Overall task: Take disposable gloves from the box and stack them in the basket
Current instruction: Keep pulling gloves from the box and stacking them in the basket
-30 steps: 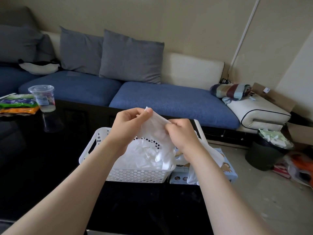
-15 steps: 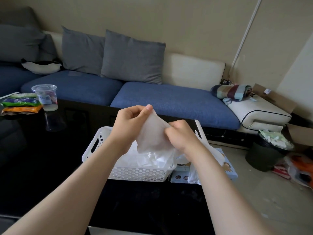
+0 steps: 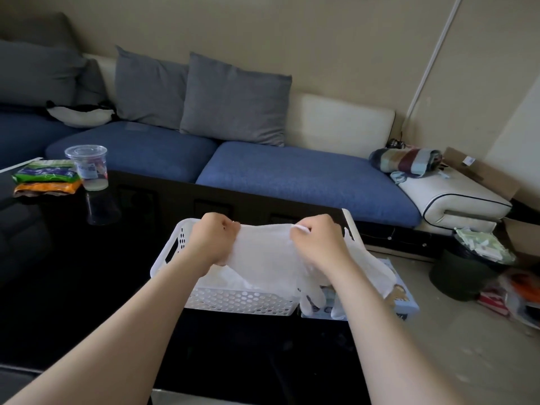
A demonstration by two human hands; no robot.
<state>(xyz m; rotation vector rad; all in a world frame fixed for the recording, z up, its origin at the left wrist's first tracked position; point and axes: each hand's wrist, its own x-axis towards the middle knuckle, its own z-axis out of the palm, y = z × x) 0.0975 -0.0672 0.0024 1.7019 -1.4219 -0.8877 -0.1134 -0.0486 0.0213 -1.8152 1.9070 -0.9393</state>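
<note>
Plain beige wall with white vertical conduit. Long sofa, blue fabric seat cushions, cream backrest; two grey square pillows leaning against it. Rolled striped blanket at its right end. Glossy black surface in front. Pale speckled floor; dark round waste bin, full.

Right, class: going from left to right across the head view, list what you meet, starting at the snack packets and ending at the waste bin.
Snack packets → plastic cup → left hand → glove → right hand → glove box → waste bin. The basket spans both hands, so it is left out.
</note>
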